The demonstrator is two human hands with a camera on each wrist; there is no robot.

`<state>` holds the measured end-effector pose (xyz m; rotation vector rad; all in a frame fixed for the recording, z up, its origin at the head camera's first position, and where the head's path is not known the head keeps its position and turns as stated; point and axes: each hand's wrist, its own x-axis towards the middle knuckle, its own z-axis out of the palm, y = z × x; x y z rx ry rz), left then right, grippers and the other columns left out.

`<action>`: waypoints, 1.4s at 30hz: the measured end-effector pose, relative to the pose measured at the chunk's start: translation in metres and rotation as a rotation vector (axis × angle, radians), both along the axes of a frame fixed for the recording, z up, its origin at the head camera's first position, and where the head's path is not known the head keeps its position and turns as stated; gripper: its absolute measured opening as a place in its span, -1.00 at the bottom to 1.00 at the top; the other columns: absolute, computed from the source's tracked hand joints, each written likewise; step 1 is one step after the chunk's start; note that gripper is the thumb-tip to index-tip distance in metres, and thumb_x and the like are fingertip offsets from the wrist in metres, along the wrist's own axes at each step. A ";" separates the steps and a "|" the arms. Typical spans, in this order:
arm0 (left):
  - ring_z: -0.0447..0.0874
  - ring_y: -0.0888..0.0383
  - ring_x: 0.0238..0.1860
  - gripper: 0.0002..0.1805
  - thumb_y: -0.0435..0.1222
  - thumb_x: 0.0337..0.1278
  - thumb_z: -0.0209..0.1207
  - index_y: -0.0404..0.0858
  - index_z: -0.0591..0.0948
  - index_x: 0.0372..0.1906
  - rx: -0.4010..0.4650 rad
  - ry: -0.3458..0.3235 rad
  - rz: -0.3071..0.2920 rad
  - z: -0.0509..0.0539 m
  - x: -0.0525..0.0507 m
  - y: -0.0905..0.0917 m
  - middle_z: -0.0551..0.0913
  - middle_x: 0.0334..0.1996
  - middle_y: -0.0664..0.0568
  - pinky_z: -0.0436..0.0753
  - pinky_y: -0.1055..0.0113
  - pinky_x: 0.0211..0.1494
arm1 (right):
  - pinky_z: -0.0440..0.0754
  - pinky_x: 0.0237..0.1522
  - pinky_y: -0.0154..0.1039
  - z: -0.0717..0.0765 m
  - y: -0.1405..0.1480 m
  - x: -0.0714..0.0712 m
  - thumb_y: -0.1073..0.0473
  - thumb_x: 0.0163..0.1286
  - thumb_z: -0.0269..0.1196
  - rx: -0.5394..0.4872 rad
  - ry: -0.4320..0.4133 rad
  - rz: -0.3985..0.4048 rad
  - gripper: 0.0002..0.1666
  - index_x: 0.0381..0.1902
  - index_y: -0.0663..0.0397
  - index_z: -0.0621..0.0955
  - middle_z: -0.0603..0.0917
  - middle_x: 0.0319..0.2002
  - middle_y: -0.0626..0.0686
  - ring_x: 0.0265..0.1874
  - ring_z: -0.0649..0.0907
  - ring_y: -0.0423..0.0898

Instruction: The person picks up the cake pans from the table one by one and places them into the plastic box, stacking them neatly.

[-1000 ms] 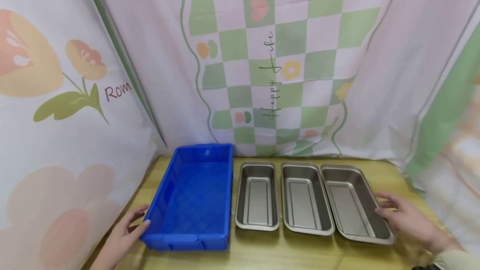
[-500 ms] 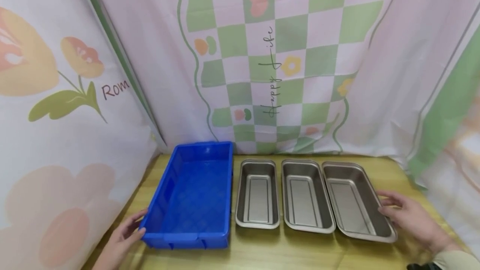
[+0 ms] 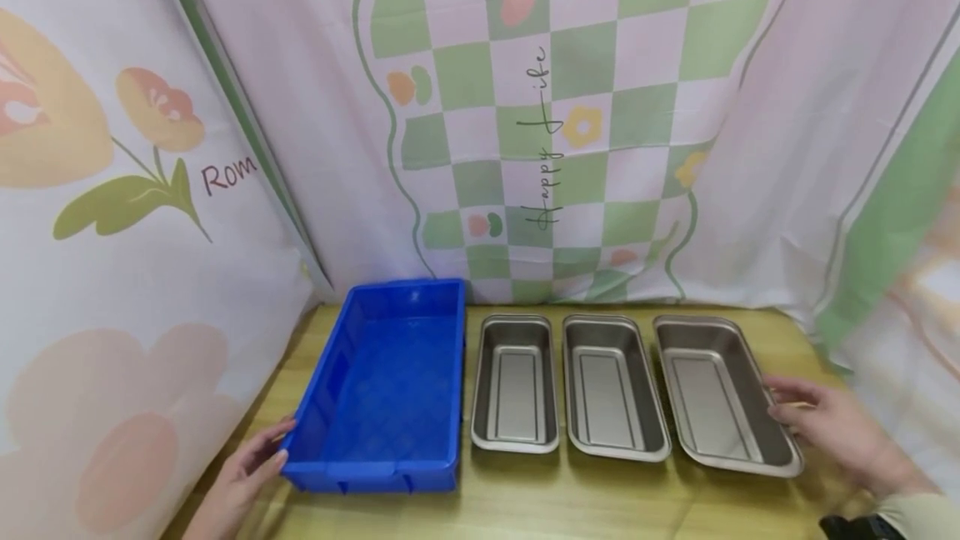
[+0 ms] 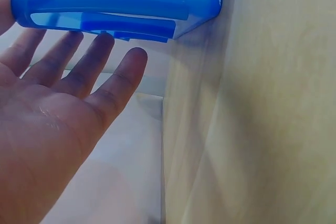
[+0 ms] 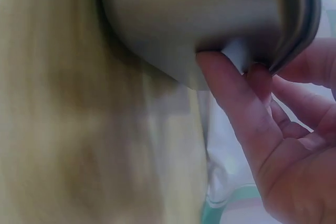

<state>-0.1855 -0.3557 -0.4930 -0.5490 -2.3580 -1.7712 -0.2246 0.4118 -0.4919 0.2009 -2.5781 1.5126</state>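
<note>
My left hand (image 3: 238,473) is at the near left corner of an empty blue plastic tray (image 3: 375,467). Its fingers, fairly straight, touch the outside of the tray's wall below the rim in the left wrist view. At the right, my right hand (image 3: 840,432) grips the right rim of a metal loaf pan (image 3: 708,402), thumb at the rim and fingers against the outer wall (image 5: 173,30). This pan is the rightmost of three, all empty. The middle loaf pan (image 3: 609,398) and the left loaf pan (image 3: 516,394) stand beside it, apart from it.
The wooden table (image 3: 570,498) carries the tray and pans in a row. A checked, printed curtain (image 3: 585,173) hangs behind them. More curtain (image 3: 150,290) closes off the left side, and another hangs at the right.
The rightmost loaf pan has slid right with my right hand, widening the gap to the middle pan. My left hand has shifted slightly along the tray's corner. The tray has stayed put.
</note>
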 end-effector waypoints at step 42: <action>0.41 0.40 0.25 -0.65 -0.60 0.38 -0.07 -0.59 0.42 0.21 0.109 0.061 0.065 -0.022 -0.002 -0.001 0.47 0.29 0.25 0.42 0.55 0.17 | 0.67 -0.34 -0.19 0.098 -0.169 -0.038 0.37 0.36 0.22 -0.230 -0.039 0.117 -0.43 0.27 0.49 0.36 0.59 -0.08 0.07 -0.30 0.65 -0.13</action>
